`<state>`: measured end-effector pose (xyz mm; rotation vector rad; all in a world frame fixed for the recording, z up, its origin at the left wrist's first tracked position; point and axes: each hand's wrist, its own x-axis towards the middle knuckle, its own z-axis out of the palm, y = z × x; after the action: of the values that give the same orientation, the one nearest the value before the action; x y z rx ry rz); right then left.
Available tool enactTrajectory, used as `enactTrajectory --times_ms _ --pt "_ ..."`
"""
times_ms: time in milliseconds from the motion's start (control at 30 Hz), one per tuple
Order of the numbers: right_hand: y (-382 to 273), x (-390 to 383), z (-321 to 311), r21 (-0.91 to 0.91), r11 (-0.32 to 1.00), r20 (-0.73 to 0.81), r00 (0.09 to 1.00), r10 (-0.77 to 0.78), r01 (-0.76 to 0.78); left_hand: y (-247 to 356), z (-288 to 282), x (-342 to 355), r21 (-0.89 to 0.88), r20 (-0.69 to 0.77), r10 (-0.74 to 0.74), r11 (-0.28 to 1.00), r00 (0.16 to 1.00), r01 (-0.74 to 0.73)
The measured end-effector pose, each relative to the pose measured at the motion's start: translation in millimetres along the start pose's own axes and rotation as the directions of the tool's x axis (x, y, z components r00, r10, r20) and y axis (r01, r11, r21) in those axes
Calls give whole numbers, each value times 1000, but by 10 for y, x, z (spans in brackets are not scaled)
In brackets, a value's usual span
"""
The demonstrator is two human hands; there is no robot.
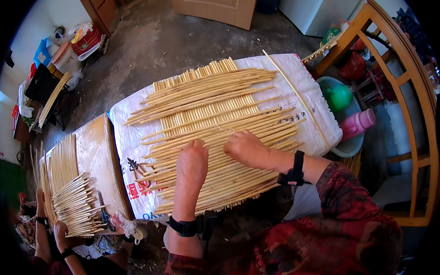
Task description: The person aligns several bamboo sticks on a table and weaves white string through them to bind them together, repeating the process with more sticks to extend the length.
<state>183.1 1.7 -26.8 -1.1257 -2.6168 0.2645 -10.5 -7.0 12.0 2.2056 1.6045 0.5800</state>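
Before me lies a mat of pale peeled sticks [226, 178], laid side by side across a lower layer of sticks [200, 124] that runs the other way. My left hand [191, 158] is closed in a pinch over the mat; whatever is in its fingertips is hidden. Close to its right, my right hand [247, 148] pinches a thin pale string [224, 129], which curls up from the fingertips over the sticks. A looser bunch of sticks [204, 92] rests on the far part of the lower layer.
A white printed sack [129, 109] covers the work table, with one long stick [296, 93] at its right. At the lower left a co-worker's hands [61, 230] handle sticks [77, 203] beside scissors [105, 216]. A wooden frame [402, 82] and basin [358, 145] stand right.
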Motion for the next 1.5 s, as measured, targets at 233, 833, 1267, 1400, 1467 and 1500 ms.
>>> enactTrajectory --times_ms 233,833,1267,1400,1467,1500 --pt "765 787 28 -147 986 -238 971 39 -75 -106 117 -20 67 35 75 995 997 -77" --pt "989 956 192 -281 954 -166 984 59 -104 9 279 18 48 23 22 999 1000 -23" --pt "1022 896 183 -233 972 -113 994 -5 -22 104 182 8 -117 9 -61 991 998 62" --pt "1045 856 5 -137 987 -121 990 74 -90 39 243 37 -289 -90 -102 955 991 72" --pt "971 830 -180 -32 994 -124 987 102 -106 -34 258 64 -537 -52 -217 829 975 156" --pt "939 790 -284 25 993 -130 984 120 -117 -52 243 99 -650 -21 -261 737 965 185"
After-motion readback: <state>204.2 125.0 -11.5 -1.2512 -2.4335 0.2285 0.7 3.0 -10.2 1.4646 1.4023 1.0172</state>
